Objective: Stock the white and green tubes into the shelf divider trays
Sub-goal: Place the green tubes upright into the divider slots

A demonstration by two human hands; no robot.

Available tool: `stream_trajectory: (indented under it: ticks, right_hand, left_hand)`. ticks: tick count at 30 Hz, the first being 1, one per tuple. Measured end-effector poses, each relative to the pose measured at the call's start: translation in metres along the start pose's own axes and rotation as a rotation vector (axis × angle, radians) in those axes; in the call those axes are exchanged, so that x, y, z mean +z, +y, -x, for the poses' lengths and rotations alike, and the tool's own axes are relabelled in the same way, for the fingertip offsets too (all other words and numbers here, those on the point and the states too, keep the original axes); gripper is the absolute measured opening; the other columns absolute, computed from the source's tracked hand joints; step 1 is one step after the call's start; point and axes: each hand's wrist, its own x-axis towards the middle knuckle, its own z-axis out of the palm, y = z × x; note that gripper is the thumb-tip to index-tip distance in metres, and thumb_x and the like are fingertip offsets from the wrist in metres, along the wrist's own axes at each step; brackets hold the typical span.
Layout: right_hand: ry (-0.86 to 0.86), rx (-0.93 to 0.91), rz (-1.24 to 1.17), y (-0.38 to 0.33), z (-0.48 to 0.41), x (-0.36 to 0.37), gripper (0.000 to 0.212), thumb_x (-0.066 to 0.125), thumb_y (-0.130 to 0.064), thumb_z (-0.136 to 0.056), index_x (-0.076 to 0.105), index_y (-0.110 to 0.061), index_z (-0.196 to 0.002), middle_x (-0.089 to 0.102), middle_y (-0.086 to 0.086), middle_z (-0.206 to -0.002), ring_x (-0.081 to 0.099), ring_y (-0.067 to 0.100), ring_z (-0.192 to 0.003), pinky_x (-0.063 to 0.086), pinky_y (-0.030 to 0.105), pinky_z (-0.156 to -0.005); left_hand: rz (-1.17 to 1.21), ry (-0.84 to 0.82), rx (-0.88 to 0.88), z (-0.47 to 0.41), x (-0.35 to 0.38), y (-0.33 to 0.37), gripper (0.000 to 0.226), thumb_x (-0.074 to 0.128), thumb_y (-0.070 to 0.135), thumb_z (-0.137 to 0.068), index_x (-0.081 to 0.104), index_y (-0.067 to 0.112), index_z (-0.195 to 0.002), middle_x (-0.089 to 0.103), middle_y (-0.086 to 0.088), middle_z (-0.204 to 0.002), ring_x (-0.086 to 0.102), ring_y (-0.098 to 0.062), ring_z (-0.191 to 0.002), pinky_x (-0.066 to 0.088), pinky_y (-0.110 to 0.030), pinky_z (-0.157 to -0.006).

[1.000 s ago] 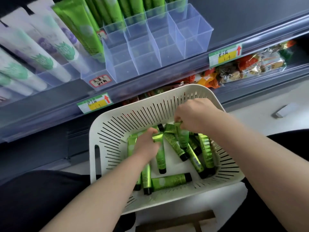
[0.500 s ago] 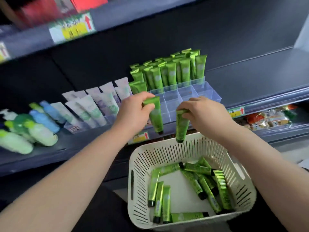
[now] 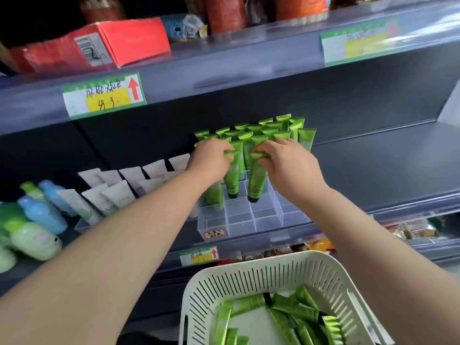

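Note:
My left hand [image 3: 209, 158] pinches the crimped top of a green tube [image 3: 231, 178], cap down in a cell of the clear divider tray [image 3: 249, 220]. My right hand [image 3: 286, 163] pinches a second green tube [image 3: 257, 180] the same way in the cell to its right. Behind them several green tubes [image 3: 273, 130] stand upright in the tray's back rows. The front cells hold nothing. White tubes [image 3: 117, 192] lean in another tray to the left. More green tubes [image 3: 286, 312] lie loose in the white slotted basket [image 3: 249, 272] below.
Blue and green bottles [image 3: 37, 220] lie on the shelf at far left. A red box [image 3: 104, 43] and other goods sit on the shelf above, behind price labels [image 3: 104, 95]. Snack packets [image 3: 410, 231] fill the shelf beneath. Bare shelf stretches right of the tray.
Both hands lifted a green tube each out of the basket, carried them up to the shelf and now lower them cap down into neighbouring tray cells.

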Motion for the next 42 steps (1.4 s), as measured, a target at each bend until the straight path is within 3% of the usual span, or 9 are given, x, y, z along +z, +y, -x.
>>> stream_trajectory:
  ticks: [3,7,11,15,19,26,31,37,42]
  right_hand:
    - [-0.009,-0.009,-0.006,-0.001,-0.011,0.012,0.029,0.049,-0.025,-0.096,0.058,-0.029,-0.122,0.060,-0.003,-0.109,0.050,0.024,-0.105,0.036,0.029,-0.063]
    - [-0.010,-0.035,-0.026,-0.003,-0.022,0.024,0.029,0.050,-0.023,-0.095,0.059,-0.028,-0.122,0.062,-0.002,-0.110,0.050,0.024,-0.106,0.047,0.032,-0.068]
    - [-0.028,-0.046,-0.015,-0.005,-0.034,0.035,0.029,0.050,-0.024,-0.095,0.059,-0.028,-0.122,0.062,-0.001,-0.112,0.049,0.024,-0.107,0.042,0.031,-0.066]
    - [-0.080,-0.051,0.016,-0.008,-0.046,0.047,0.030,0.049,-0.024,-0.096,0.056,-0.026,-0.125,0.060,0.001,-0.115,0.048,0.025,-0.112,0.042,0.032,-0.068]
    - [-0.161,-0.052,0.055,-0.011,-0.050,0.059,0.032,0.048,-0.023,-0.096,0.054,-0.028,-0.127,0.059,0.003,-0.115,0.047,0.026,-0.113,0.037,0.030,-0.067]
    - [-0.267,-0.025,0.100,-0.012,-0.045,0.076,0.032,0.044,-0.017,-0.098,0.053,-0.026,-0.127,0.059,0.006,-0.111,0.049,0.027,-0.108,0.035,0.030,-0.063]
    - [-0.280,-0.023,0.094,-0.014,-0.037,0.069,0.034,0.046,-0.018,-0.098,0.050,-0.023,-0.131,0.056,0.008,-0.117,0.048,0.029,-0.113,0.040,0.034,-0.067]
    - [-0.099,-0.043,0.074,-0.010,-0.001,0.045,0.035,0.050,-0.020,-0.096,0.051,-0.020,-0.131,0.055,0.009,-0.121,0.047,0.031,-0.111,0.044,0.040,-0.081]
    - [-0.050,-0.060,0.059,0.006,0.062,0.038,0.031,0.055,-0.017,-0.092,0.057,-0.015,-0.124,0.058,0.011,-0.115,0.049,0.035,-0.107,0.044,0.045,-0.077]
  left_hand:
    - [-0.077,-0.057,-0.025,-0.007,0.013,-0.005,0.021,0.059,0.021,-0.093,0.073,0.029,-0.107,0.067,-0.002,-0.106,0.062,-0.026,-0.091,0.049,-0.028,-0.075]
    - [-0.106,-0.072,-0.085,-0.013,0.019,-0.008,0.023,0.057,0.015,-0.092,0.075,0.026,-0.102,0.068,-0.001,-0.103,0.062,-0.029,-0.096,0.049,-0.029,-0.074]
    - [0.021,-0.017,-0.078,-0.013,0.014,-0.013,0.029,0.050,0.005,-0.090,0.074,0.019,-0.099,0.069,0.002,-0.102,0.062,-0.025,-0.098,0.053,-0.035,-0.085]
    - [0.053,0.036,-0.060,-0.006,0.004,-0.017,0.043,0.048,0.002,-0.090,0.065,0.023,-0.124,0.065,0.002,-0.121,0.059,-0.022,-0.113,0.050,-0.033,-0.094]
    - [0.063,0.020,-0.028,0.003,-0.004,-0.023,0.033,0.051,0.013,-0.094,0.065,0.024,-0.122,0.065,0.002,-0.123,0.059,-0.021,-0.113,0.050,-0.038,-0.096]
    - [-0.002,0.008,0.015,0.018,-0.018,-0.024,0.027,0.052,0.023,-0.096,0.065,0.030,-0.119,0.064,0.004,-0.119,0.052,-0.015,-0.076,0.038,-0.027,-0.071]
    - [-0.008,0.024,0.076,0.036,-0.027,-0.018,0.027,0.053,0.023,-0.096,0.065,0.028,-0.120,0.059,0.004,-0.127,0.053,-0.019,-0.116,0.040,-0.028,-0.087]
    - [0.002,0.063,0.163,0.071,-0.027,-0.001,0.026,0.052,0.019,-0.097,0.066,0.026,-0.118,0.061,0.004,-0.123,0.052,-0.017,-0.117,0.038,-0.027,-0.090]
    - [0.021,0.014,0.260,0.107,0.005,0.003,0.026,0.053,0.013,-0.094,0.069,0.022,-0.111,0.068,0.006,-0.114,0.055,-0.017,-0.111,0.046,-0.034,-0.092]
